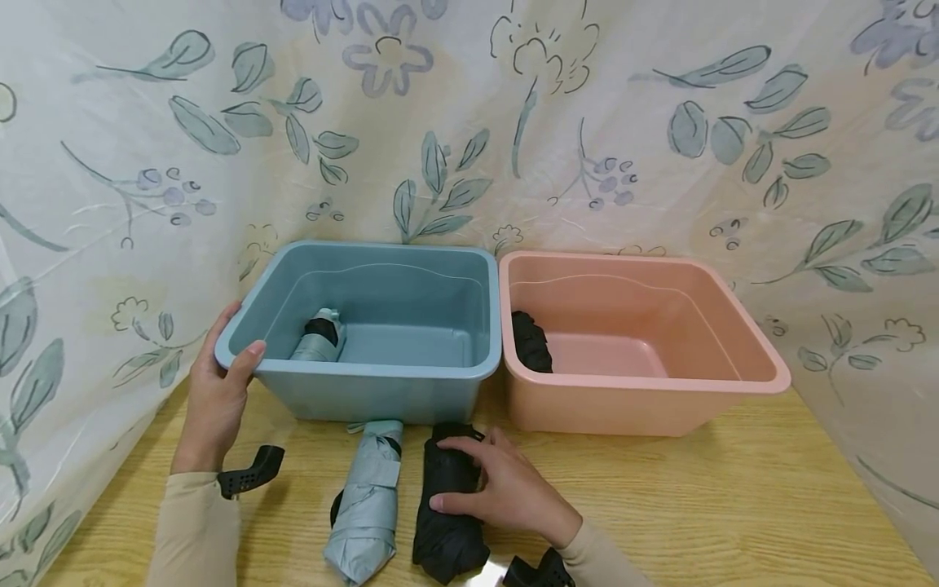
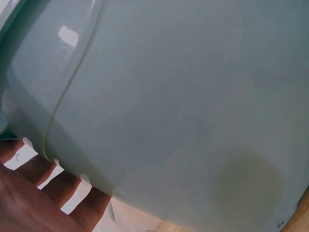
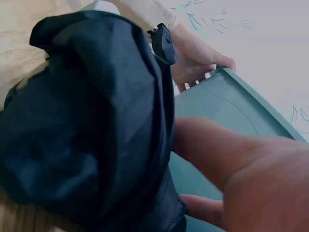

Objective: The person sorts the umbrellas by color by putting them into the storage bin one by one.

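My left hand (image 1: pixel 216 391) grips the left rim of a blue plastic bin (image 1: pixel 381 399), thumb over the front corner; its fingers (image 2: pixel 63 176) lie along the bin's wall in the left wrist view. A black folded umbrella (image 1: pixel 447 530) lies on the table before the bins. Over its upper half my right hand (image 1: pixel 513 489) curls thumb and index finger around it. In the right wrist view the umbrella's cloth (image 3: pixel 96 121) hides the fingertips. Beside it on the left lies a light blue folded umbrella (image 1: pixel 367 497).
Inside the blue bin is another light blue umbrella (image 1: pixel 320 338) with a black band. A pink bin (image 1: pixel 594 408) stands against the blue one's right side, with a black umbrella (image 1: pixel 531 342) at its left end. A flowered sheet (image 1: pixel 440 106) hangs behind the wooden table (image 1: pixel 770 505).
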